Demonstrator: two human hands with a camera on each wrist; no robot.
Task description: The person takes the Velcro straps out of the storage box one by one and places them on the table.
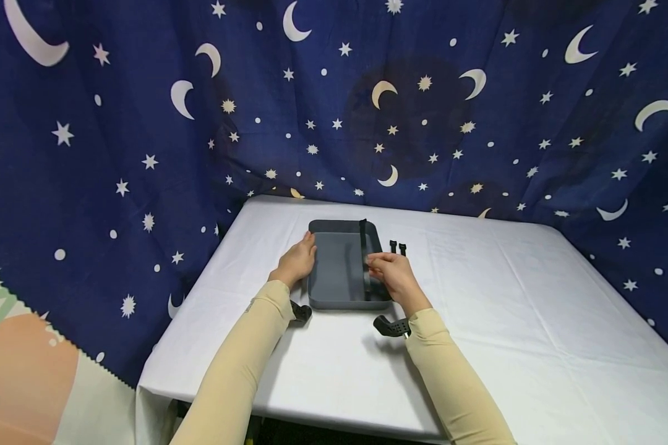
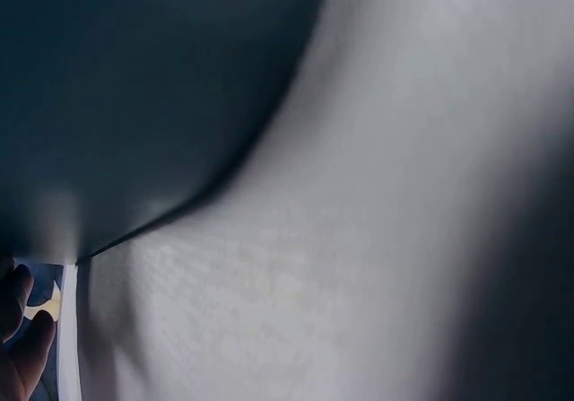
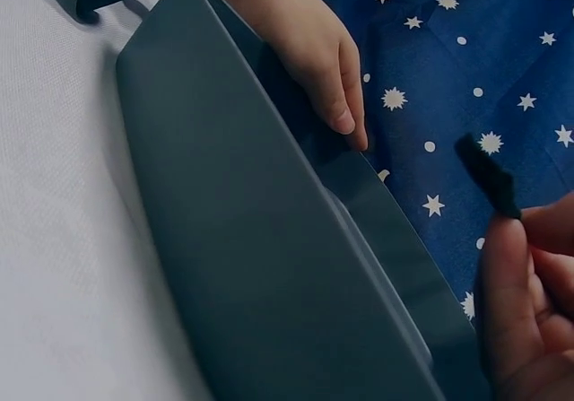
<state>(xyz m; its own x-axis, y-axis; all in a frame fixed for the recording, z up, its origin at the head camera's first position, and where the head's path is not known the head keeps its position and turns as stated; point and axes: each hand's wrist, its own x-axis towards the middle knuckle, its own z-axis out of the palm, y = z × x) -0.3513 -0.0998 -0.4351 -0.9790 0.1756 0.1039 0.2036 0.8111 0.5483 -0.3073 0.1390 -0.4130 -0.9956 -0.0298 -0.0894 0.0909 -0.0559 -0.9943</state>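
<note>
A grey rectangular tray (image 1: pixel 336 266) with raised walls sits on the white-covered table. My left hand (image 1: pixel 299 259) holds its left wall; in the right wrist view that hand (image 3: pixel 309 51) has its thumb over the rim. Between thumb and fingertips, my right hand (image 1: pixel 395 275) pinches a narrow black strap (image 1: pixel 363 238) above the tray's right part. One end of the strap (image 3: pixel 489 178) sticks up past the fingers in the right wrist view. The left wrist view is mostly filled by the dark tray wall (image 2: pixel 134 96), with a few blurred fingertips at its lower left.
Two more black straps (image 1: pixel 398 247) lie just right of the tray, partly behind my right hand. White cloth covers the table (image 1: pixel 506 296). A dark blue curtain (image 1: pixel 334 111) with moons and stars hangs behind and at the left. Black wrist mounts (image 1: pixel 391 326) stick out below both hands.
</note>
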